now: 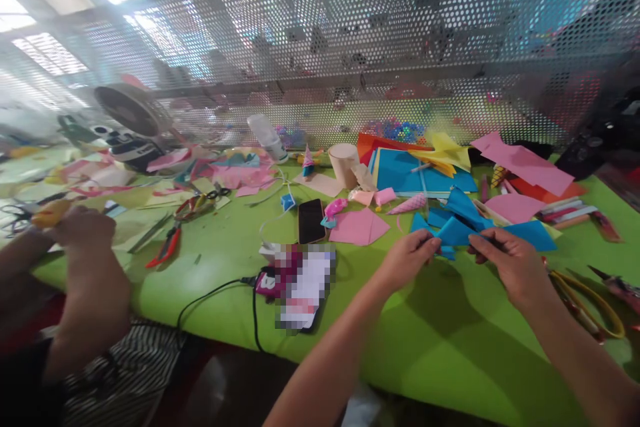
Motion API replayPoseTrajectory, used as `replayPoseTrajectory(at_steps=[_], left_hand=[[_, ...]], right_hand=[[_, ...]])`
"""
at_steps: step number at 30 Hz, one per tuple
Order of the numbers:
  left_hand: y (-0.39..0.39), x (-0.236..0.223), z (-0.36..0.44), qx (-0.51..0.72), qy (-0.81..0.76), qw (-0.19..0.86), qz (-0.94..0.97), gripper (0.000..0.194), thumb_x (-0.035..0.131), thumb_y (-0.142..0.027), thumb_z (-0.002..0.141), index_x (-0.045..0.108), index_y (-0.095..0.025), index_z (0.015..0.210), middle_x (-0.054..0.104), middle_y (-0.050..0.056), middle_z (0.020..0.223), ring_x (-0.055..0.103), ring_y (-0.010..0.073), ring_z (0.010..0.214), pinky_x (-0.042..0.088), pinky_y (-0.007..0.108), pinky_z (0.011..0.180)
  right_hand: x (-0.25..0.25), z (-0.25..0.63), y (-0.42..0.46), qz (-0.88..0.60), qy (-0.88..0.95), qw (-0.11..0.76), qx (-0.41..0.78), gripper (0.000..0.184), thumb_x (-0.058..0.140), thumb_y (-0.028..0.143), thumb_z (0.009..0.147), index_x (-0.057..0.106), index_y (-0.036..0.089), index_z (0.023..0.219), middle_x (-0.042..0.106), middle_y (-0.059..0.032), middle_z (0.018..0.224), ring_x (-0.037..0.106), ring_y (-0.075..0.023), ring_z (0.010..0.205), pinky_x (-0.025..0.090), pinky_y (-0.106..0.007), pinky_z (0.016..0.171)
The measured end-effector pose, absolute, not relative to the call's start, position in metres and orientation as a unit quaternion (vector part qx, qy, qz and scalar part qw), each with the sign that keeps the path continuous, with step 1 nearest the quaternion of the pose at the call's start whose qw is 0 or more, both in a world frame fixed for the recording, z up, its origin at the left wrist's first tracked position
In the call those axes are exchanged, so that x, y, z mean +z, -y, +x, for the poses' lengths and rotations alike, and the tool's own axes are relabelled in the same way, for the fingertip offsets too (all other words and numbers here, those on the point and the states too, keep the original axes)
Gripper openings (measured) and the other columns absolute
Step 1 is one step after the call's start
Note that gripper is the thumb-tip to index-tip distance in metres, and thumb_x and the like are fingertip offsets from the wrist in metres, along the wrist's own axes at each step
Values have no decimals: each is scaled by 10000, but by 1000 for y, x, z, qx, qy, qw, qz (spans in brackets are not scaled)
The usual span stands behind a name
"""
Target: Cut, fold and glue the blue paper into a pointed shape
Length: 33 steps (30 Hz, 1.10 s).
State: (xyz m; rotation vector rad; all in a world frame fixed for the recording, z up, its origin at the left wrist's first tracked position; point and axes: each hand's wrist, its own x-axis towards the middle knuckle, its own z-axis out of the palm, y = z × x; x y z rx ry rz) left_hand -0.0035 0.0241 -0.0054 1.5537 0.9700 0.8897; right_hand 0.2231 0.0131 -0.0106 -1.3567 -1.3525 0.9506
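Both my hands hold a folded piece of blue paper (463,227) just above the green table (440,347). My left hand (407,257) pinches its lower left part with closed fingers. My right hand (510,263) grips its right side, thumb and fingers pressed together. The paper has several pointed folds sticking up and outward.
A dark phone (311,220) and a pink paper square (357,227) lie left of my hands. Sheets of blue, yellow and pink paper (425,170) are stacked behind. Yellow-handled scissors (587,303) lie at the right. Another person's hand (83,227) works at the far left, near red scissors (167,247).
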Motion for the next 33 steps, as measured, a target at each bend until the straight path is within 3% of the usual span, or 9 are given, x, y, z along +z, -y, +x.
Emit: replayPoseTrajectory(at_steps=[9,18,21,24,28,31,33], left_hand=[[-35,-4,-13,438,-418,543,583,450,667,-602,920,645,-173,784,527,-34,586,449,94,543,328,248,560],[-33,3,-10,538,-350,580,502,502,807,-643,814,665,-162,833,739,51,776,641,120,670,522,252,677],[-37,4,-15,575,-371,567,459,445,838,-573,798,669,-167,865,717,26,762,662,123,701,527,241,694],[-44,6,-26,621,-411,518,421,359,835,-473,799,631,-180,839,646,-22,723,634,103,680,509,216,673],[-48,9,-36,648,-447,481,386,302,783,-361,779,528,-202,753,496,-73,653,535,80,606,508,214,649],[-47,9,-38,655,-459,467,378,253,722,-276,768,479,-210,739,425,-86,630,455,69,573,440,192,594],[-47,8,-39,661,-468,453,371,236,703,-228,748,468,-215,760,411,-90,633,419,66,564,381,181,562]], right_hand=[[0,219,-14,-528,551,467,446,438,859,673,744,779,243,714,735,-40,707,596,-172,620,509,-329,616],[-2,198,-8,-523,534,517,417,358,840,598,816,759,256,748,741,-18,728,623,-173,643,522,-324,646],[-6,193,-12,-523,576,483,402,364,740,627,896,782,265,896,788,-46,842,685,-222,717,552,-374,700],[-18,195,-24,-559,655,403,310,413,641,634,956,775,282,1124,804,-79,1058,724,-278,881,546,-410,768],[-40,198,-44,-617,710,296,163,361,715,612,869,738,251,873,734,-91,933,654,-260,772,462,-388,689],[-46,198,-51,-601,717,303,184,354,738,571,816,650,256,680,648,-59,803,591,-235,709,418,-380,669],[-42,199,-50,-591,712,323,197,353,710,563,820,623,257,668,634,-51,801,595,-233,737,428,-380,690]])
